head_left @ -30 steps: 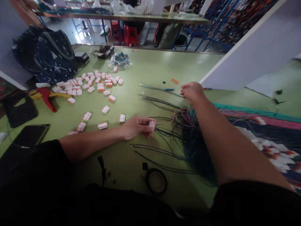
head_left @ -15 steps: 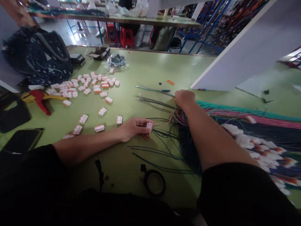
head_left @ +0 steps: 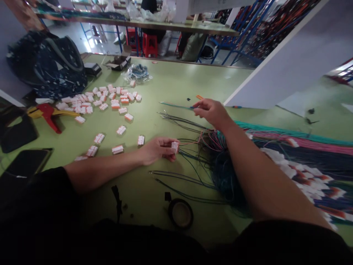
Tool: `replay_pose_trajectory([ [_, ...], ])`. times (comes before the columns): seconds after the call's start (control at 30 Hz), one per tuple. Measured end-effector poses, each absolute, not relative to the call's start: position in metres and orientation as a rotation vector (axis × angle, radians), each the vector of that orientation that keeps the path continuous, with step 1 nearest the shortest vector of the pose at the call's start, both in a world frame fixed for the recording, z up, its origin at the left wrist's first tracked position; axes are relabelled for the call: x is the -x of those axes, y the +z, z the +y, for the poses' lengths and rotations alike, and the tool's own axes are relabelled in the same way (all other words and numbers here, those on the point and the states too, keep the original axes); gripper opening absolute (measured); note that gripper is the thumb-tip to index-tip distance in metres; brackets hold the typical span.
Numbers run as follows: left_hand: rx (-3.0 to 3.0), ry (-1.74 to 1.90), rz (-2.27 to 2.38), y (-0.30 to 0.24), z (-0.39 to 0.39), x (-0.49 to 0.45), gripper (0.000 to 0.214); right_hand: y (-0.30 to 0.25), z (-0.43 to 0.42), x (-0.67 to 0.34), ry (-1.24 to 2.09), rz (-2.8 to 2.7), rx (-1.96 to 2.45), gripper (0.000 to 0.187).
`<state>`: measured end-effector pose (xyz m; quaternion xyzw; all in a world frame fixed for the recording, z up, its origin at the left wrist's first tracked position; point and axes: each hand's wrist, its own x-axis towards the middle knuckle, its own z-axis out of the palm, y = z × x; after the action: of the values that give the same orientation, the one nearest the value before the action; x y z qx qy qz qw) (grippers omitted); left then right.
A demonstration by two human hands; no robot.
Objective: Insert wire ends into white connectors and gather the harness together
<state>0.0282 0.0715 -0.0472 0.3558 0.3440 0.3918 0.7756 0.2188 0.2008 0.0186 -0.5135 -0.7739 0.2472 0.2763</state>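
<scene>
A small white connector [head_left: 174, 146] is pinched between the thumb and fingers of the left hand [head_left: 157, 149], which is closed around it and rests on the green table [head_left: 165, 84]; thin dark wires [head_left: 193, 156] run out of the connector's right side. The right hand [head_left: 211, 111] is raised a little above the table further back, its fingertips drawn together on the near end of a teal wire [head_left: 176, 106] whose far end lies on the table to the left. Below that hand, loose dark strands [head_left: 179, 122] are fanned out flat, and they merge on the right into a thick bundle [head_left: 278, 136] of teal, pink and dark wires that is crossed by the right forearm. A roll of black tape [head_left: 181, 213] lies flat near the table's front edge, below the left hand. More white and orange connectors [head_left: 104, 98] are scattered well to the left, some of them just beside the left forearm. A red and yellow hand tool [head_left: 49, 112] is seen beyond them, in front of a dark bag [head_left: 49, 62].
</scene>
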Motion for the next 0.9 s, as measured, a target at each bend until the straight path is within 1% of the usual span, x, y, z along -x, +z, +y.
replay_pose_trajectory([
  [0.1, -0.75, 0.874, 0.733, -0.044, 0.071, -0.027, 0.033, 0.027, 0.169, -0.204, 0.91, -2.243, 1.157, 0.023],
  [0.27, -0.734, 0.894, 0.738, -0.037, 0.07, -0.028, 0.029, 0.031, 0.129, -0.195, 0.981, -2.405, 0.958, 0.02],
  [0.43, -0.752, 0.895, 0.738, -0.039, 0.07, -0.029, 0.028, 0.019, 0.117, -0.203, 0.883, -2.322, 1.071, 0.018],
  [0.63, -0.838, 0.876, 0.74, -0.042, 0.07, -0.028, 0.023, 0.012, 0.108, -0.212, 0.918, -2.282, 1.105, 0.013],
  [0.9, -0.876, 0.906, 0.669, -0.047, 0.071, -0.027, 0.025, 0.016, 0.104, -0.21, 0.601, -2.434, 1.14, 0.009],
])
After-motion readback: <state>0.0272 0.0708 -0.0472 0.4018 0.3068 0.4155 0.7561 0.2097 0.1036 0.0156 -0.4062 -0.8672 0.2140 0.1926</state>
